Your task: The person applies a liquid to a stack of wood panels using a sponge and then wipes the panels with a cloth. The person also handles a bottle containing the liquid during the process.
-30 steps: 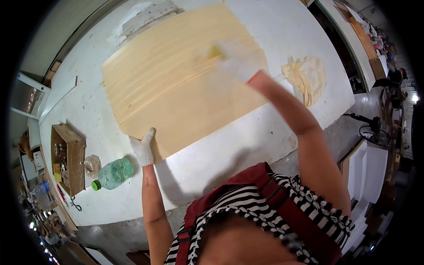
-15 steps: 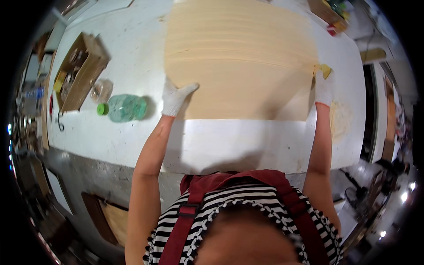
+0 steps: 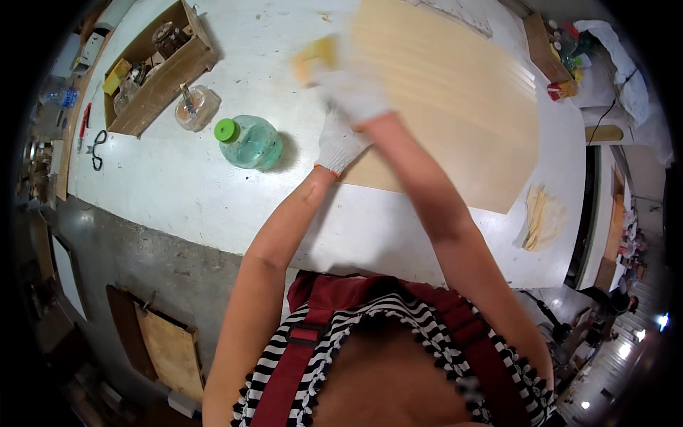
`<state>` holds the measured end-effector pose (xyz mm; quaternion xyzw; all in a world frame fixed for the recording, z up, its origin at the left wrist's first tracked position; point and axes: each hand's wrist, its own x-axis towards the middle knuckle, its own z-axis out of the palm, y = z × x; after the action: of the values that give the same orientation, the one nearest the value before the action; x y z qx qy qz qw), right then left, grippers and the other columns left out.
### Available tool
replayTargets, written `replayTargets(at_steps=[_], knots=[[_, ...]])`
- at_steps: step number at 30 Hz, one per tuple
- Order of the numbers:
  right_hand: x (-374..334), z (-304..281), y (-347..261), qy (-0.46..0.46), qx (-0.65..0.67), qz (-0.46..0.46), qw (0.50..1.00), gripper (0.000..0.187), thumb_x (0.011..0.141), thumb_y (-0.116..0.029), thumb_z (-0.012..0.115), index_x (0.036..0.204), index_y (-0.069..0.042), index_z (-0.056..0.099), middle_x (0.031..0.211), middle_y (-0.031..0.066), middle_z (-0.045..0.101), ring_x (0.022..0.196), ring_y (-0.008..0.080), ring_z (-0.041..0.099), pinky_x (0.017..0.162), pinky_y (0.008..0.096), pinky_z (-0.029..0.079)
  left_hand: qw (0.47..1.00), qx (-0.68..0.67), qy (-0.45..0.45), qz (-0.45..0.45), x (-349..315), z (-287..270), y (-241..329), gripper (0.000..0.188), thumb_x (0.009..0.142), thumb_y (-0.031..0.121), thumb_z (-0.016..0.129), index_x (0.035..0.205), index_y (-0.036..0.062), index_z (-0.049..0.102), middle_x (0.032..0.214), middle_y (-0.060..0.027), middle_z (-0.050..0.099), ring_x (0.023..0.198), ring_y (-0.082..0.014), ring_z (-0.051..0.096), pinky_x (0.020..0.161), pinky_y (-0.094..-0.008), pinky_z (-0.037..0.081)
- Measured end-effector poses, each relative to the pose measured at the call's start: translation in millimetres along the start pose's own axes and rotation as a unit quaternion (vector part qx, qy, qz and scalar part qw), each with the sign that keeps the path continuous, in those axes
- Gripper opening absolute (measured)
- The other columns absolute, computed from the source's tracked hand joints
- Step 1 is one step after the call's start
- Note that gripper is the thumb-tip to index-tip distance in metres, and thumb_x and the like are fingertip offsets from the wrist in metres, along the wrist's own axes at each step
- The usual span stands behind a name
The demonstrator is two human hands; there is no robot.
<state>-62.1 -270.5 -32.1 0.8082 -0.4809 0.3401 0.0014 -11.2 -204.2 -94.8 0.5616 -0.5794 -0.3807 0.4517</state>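
Observation:
A large pale tan wood-grain sheet (image 3: pixel 455 135) lies on the white table (image 3: pixel 213 199), a little askew. My right hand (image 3: pixel 352 96), in a white knit glove, reaches across above my left hand and grips a yellow sponge-like pad (image 3: pixel 314 58). Both are smeared by motion past the sheet's left side. At the sheet's near left edge is my gloved left hand (image 3: pixel 340 146); its fingers are mostly hidden behind the right hand and forearm. A green-tinted bottle (image 3: pixel 252 144) with a bright green cap is just left of it.
To the left are a cardboard box (image 3: pixel 171 85) of small items, a glass ashtray (image 3: pixel 201 110), scissors (image 3: pixel 98 151) and a red-handled tool (image 3: pixel 85 117). A crumpled pale yellow cloth (image 3: pixel 542 219) lies at the right. Another box (image 3: pixel 544 53) stands at the far right.
My right hand has swung from the sheet's right edge across to its left side with the yellow pad. The view has shifted; the sheet now looks turned and the bottle stands nearer my left hand.

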Motion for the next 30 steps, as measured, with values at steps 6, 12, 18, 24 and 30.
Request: replayTargets(at_steps=[6, 12, 18, 24, 30], knots=[[-79.7, -185.2, 197.1, 0.098, -0.023, 0.343, 0.934, 0.034, 0.087, -0.030, 0.059, 0.104, 0.000, 0.060, 0.082, 0.0128, 0.067, 0.074, 0.0201, 0.064, 0.065, 0.0304, 0.051, 1.000, 0.017, -0.016, 0.019, 11.6, -15.0, -14.9, 0.127, 0.051, 0.042, 0.088, 0.148, 0.0009, 0.017, 0.148, -0.0230, 0.029, 0.139, -0.0426, 0.021, 0.113, -0.0424, 0.027], [-18.5, -58.7, 65.2, -0.037, -0.061, 0.198, 0.978, 0.035, 0.085, -0.032, 0.057, 0.101, -0.002, 0.062, 0.096, 0.0221, 0.063, 0.090, 0.0381, 0.059, 0.083, 0.0442, 0.046, 0.999, -0.024, -0.021, 0.038, 12.5, -28.5, -8.8, 0.123, 0.051, 0.041, 0.088, 0.148, 0.0056, 0.020, 0.147, -0.0232, 0.030, 0.136, -0.0444, 0.025, 0.111, -0.0459, 0.030], [34.9, -7.0, -46.0, -0.194, 0.127, 0.213, 0.949, 0.044, 0.084, -0.037, 0.058, 0.109, -0.001, 0.060, 0.102, 0.0212, 0.064, 0.095, 0.0365, 0.061, 0.084, 0.0443, 0.047, 0.945, -0.319, -0.062, -0.034, 9.1, -8.1, -36.3, 0.116, 0.059, 0.044, 0.084, 0.148, 0.0040, 0.020, 0.150, -0.0224, 0.025, 0.138, -0.0448, 0.022, 0.114, -0.0462, 0.024], [20.8, -136.6, 140.1, 0.076, -0.027, 0.335, 0.939, 0.030, 0.086, -0.020, 0.054, 0.108, -0.003, 0.064, 0.097, 0.0137, 0.067, 0.083, 0.0184, 0.066, 0.068, 0.0304, 0.052, 0.998, -0.036, -0.056, -0.009, 7.9, -32.4, -9.4, 0.123, 0.057, 0.040, 0.084, 0.148, -0.0044, 0.014, 0.155, -0.0243, 0.012, 0.144, -0.0409, 0.006, 0.118, -0.0422, 0.015], [38.2, -58.6, 138.7, -0.022, -0.102, 0.304, 0.947, 0.032, 0.080, -0.032, 0.056, 0.090, -0.003, 0.065, 0.086, 0.0206, 0.066, 0.084, 0.0362, 0.062, 0.079, 0.0452, 0.047, 0.995, -0.067, -0.054, 0.047, 20.3, -33.0, 9.2, 0.098, 0.059, 0.031, 0.084, 0.138, -0.0002, 0.034, 0.136, -0.0193, 0.039, 0.127, -0.0386, 0.035, 0.105, -0.0441, 0.033]])
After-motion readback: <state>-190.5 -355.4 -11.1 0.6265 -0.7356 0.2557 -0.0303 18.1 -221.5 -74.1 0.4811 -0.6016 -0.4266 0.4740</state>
